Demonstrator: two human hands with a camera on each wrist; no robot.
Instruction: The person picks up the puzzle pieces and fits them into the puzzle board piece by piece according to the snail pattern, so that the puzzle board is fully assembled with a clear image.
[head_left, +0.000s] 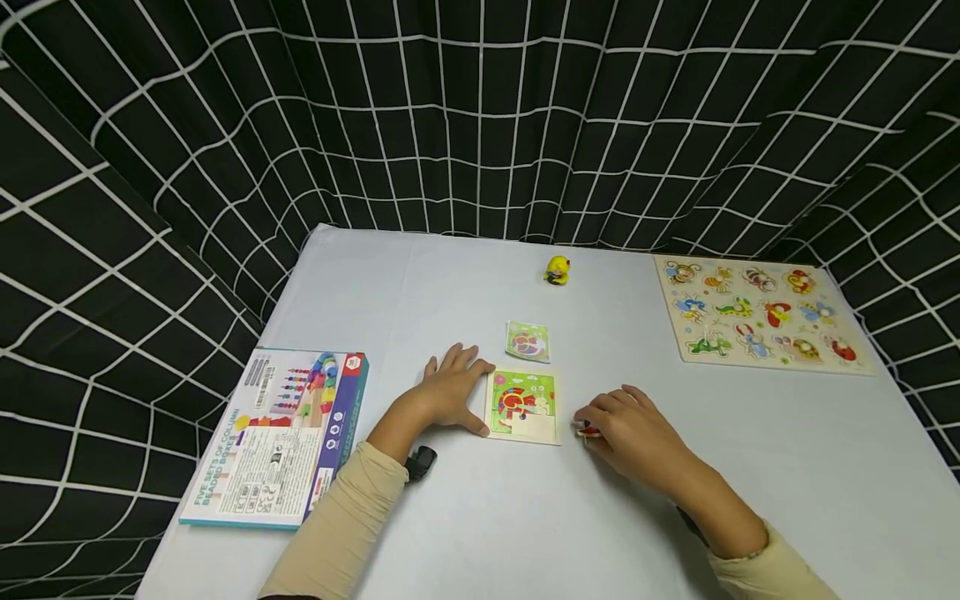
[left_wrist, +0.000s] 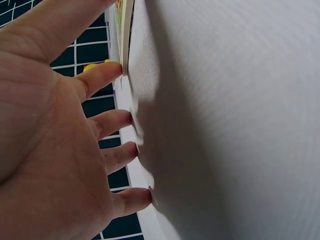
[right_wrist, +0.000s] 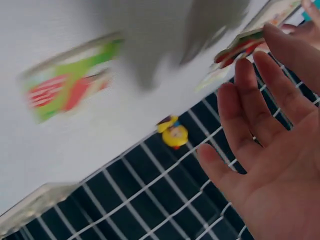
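Observation:
A small square wooden puzzle board point(head_left: 536, 429) with a snail picture lies mid-table, its lower right showing bare wood. My left hand point(head_left: 452, 392) is spread at its left side, thumb and index fingertips at the two left corners. The other fingertips point(left_wrist: 120, 155) rest on the tabletop. Just right of the board, my right hand point(head_left: 626, 429) pinches a red and green puzzle piece point(right_wrist: 240, 50) between thumb and fingers. Another puzzle piece point(right_wrist: 70, 85), green and red, lies on the table in the right wrist view; the right hand hides it in the head view.
Behind the board lies a snail picture card point(head_left: 528, 342), and farther back a yellow toy figure point(head_left: 557, 270). A boxed bead set point(head_left: 277, 433) lies at the left. An insect puzzle board point(head_left: 765, 312) is at the back right. A black gridded curtain point(head_left: 480, 108) encloses the table.

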